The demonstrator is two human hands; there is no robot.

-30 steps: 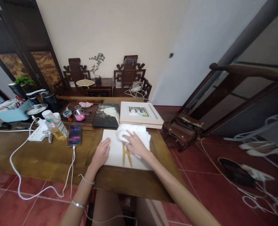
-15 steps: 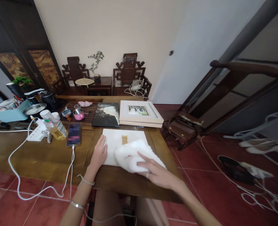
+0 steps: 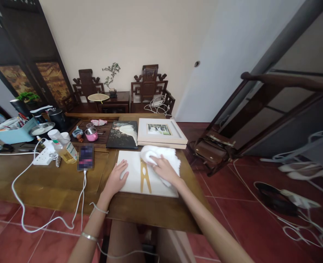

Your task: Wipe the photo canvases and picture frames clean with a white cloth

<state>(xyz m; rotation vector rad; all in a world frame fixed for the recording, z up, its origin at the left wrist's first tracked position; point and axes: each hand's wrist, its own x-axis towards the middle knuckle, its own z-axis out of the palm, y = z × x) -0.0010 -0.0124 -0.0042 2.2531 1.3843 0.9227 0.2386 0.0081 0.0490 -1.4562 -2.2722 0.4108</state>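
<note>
A flat white panel (image 3: 131, 166) lies near the front of the wooden table (image 3: 150, 208). On its face is a gold shape (image 3: 144, 179) like a clothes peg or a letter A, its top end partly hidden by cloth. My left hand (image 3: 116, 179) rests on the panel's left edge, fingers stretched out and holding nothing. My right hand (image 3: 165, 171) grips a bunched white towel (image 3: 173, 157) and presses it on the panel's upper right part. The towel covers that corner.
Behind the panel lie a dark photo board (image 3: 123, 135) and stacked framed pictures (image 3: 175, 136). To the left are a phone (image 3: 85, 157) on a white cable, a bottle (image 3: 65, 149), a power strip (image 3: 44, 155) and a pink cup (image 3: 91, 135). A wooden chair (image 3: 218, 138) stands at right.
My right hand has moved the towel up and away from me across the panel, uncovering the lower part of the gold shape. My left hand stays on the left edge, its fingers more spread.
</note>
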